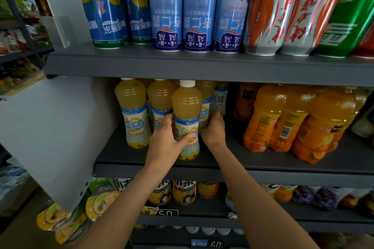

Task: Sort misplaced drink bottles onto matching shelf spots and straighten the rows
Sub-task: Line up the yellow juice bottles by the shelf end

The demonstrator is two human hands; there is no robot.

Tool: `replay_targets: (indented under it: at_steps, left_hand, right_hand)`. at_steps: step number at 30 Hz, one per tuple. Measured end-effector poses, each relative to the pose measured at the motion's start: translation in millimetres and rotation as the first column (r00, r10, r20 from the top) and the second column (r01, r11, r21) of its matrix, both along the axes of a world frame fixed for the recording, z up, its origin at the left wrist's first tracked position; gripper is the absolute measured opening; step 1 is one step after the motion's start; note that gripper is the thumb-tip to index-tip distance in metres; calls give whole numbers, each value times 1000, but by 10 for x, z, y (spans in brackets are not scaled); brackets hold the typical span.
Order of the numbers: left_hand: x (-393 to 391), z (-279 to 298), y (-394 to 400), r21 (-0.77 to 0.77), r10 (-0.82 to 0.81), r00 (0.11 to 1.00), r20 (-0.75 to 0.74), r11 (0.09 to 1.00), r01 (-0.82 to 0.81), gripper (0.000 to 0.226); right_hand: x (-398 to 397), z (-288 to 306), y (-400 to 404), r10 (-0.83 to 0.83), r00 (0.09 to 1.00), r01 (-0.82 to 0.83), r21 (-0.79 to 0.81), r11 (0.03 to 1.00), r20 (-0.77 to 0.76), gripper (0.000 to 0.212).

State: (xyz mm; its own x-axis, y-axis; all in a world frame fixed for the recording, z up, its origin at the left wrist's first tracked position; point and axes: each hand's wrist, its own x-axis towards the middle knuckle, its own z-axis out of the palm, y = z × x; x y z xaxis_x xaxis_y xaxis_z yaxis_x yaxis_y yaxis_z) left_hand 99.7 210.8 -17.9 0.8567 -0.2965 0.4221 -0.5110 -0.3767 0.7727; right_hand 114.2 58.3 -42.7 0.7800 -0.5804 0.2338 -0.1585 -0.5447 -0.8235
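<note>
On the middle shelf [141, 159] stands a group of pale-yellow juice bottles with white caps and blue-white labels. My left hand [165, 139] grips the lower label of the front yellow bottle [187, 111], thumb across its front. My right hand [213, 129] reaches behind that bottle and holds the base of another yellow bottle [208, 95] further back; its fingers are partly hidden. Two more yellow bottles [133, 111] stand to the left. A bottle with a QR-code label [220, 101] stands just right of the group.
Orange juice bottles [283, 119] crowd the right half of the same shelf, with a dark gap between them and the yellow group. Tall blue cans [168, 10] and silver-red cans [269, 12] fill the shelf above. Lower shelves hold more bottles [184, 192]. A white side panel [50, 131] bounds the left.
</note>
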Motion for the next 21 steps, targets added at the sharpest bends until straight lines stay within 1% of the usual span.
replay_targets:
  at_steps: [3,4,6,8,10,12,14,18,21]
  left_hand:
    - [3,0,2,0,-2,1000,-5,1000,2,61]
    - [2,7,1,5,-2,1000,-4,1000,2,61]
    - [-5,21,-3,16,-2,1000,2,1000,2,61]
    - [-17,28,-4,21,2,1000,13,1000,-2,60]
    - [-19,28,-8,34,12,999,34,999,-13,60]
    - [-14,16,-28,48,27,998,59,998,-30,61]
    - [-10,5,-75,55,41,996,74,997,-45,61]
    - [33,34,-238,92,63,994,86,993,-71,58]
    - [100,64,-347,124,52,996,70,990,-60,56]
  right_hand:
    - [62,18,65,2,1000,-2,-35,999,0,55]
    - [86,29,74,-2,1000,2,-59,998,-8,54]
    - [124,49,62,6,999,-10,-86,996,-43,58]
    - [110,59,15,46,995,-50,-48,998,-90,65]
    - [30,34,-51,82,992,-83,-9,996,-96,64]
    - [-88,-21,-119,40,999,-41,-31,999,-28,56]
    - [-194,-55,-181,-50,997,52,-24,998,53,49]
    - [-249,-33,-288,-139,989,138,24,990,47,42]
    - [-271,15,-274,-139,987,132,88,987,81,26]
